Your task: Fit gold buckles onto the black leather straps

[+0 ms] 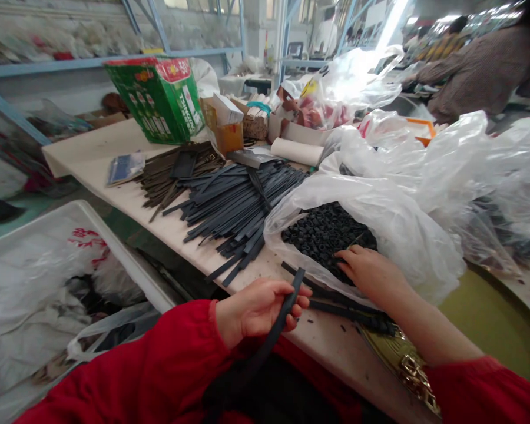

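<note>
I have one flat black strap [277, 330] slanting across the left grip [260, 309], its squared tip raised, its lower length dropping until I lose it in the dark below. I see small black loops [320, 235] heaped loosely inside an open plastic bag [408, 221].

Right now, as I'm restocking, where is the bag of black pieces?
In the head view, the bag sits right of centre on the table, beside the fanned dark strips, with the right hand in its open mouth.

Strong white glare at the light strip [392, 25], blurry stretched edges
</note>
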The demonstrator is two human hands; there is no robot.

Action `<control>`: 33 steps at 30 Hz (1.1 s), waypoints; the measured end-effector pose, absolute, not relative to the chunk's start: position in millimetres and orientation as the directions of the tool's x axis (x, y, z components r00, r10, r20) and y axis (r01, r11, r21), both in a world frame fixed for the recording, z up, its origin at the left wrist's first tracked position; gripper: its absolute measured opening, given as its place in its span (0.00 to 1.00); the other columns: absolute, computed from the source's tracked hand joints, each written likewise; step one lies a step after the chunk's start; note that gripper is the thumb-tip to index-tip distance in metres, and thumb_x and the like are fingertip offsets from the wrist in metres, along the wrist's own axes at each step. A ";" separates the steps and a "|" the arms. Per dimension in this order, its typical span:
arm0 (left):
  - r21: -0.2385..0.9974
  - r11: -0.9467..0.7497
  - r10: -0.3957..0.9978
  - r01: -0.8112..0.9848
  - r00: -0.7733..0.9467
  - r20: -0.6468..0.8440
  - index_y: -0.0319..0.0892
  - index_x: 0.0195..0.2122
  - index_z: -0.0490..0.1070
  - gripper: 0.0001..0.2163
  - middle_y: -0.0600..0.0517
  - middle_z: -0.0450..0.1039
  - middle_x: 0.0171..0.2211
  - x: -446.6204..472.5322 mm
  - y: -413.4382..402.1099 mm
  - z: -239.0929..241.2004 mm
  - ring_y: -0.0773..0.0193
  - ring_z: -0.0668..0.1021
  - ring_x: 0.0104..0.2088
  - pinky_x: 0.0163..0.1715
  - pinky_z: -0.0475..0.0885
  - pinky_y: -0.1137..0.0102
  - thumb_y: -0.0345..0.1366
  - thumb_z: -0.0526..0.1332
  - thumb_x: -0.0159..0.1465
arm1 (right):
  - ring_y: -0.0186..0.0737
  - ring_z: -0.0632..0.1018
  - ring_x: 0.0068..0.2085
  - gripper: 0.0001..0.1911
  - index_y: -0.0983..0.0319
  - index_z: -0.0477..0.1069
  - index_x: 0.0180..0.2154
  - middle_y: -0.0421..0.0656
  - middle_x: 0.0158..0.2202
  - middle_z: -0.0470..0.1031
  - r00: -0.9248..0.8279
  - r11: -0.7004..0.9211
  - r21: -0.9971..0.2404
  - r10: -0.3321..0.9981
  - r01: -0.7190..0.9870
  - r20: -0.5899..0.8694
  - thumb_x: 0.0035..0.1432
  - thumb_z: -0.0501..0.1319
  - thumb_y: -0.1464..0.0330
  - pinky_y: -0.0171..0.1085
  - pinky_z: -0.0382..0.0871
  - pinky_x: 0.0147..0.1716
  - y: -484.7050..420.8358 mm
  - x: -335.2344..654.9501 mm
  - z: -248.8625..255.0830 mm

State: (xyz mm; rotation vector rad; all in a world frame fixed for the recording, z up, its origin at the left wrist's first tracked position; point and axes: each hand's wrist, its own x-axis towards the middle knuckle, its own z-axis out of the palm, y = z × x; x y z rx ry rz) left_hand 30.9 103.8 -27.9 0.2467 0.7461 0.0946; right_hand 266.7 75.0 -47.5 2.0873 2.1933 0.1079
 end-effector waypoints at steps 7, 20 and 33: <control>0.101 0.993 0.115 -0.067 0.774 -0.622 0.31 0.37 0.67 0.11 0.50 0.66 0.25 25.8 96.1 -29.0 0.72 0.68 0.20 0.17 0.62 0.79 0.27 0.46 0.61 | 0.43 0.73 0.34 0.07 0.62 0.69 0.32 0.46 0.32 0.73 -0.015 0.010 0.133 0.999 0.991 0.042 0.56 0.53 0.70 0.38 0.58 0.30 79.6 265.3 -52.0; 0.421 0.907 0.309 -0.032 0.729 -0.611 0.34 0.39 0.70 0.10 0.53 0.64 0.26 14.0 77.1 -21.6 0.74 0.66 0.22 0.21 0.58 0.77 0.28 0.52 0.60 | 0.45 0.73 0.36 0.16 0.64 0.70 0.43 0.51 0.38 0.70 0.144 -0.027 -0.318 0.925 0.948 0.350 0.58 0.48 0.69 0.42 0.65 0.37 52.8 240.3 -26.8; 0.925 0.156 0.571 0.346 0.732 -0.370 0.36 0.37 0.70 0.10 0.57 0.63 0.17 7.6 53.9 -14.2 0.71 0.66 0.17 0.18 0.61 0.76 0.33 0.52 0.58 | 0.31 0.72 0.24 0.19 0.61 0.68 0.35 0.36 0.24 0.71 0.344 -0.231 -0.893 0.862 -0.388 -0.372 0.40 0.69 0.61 0.33 0.70 0.27 -23.2 154.6 -38.5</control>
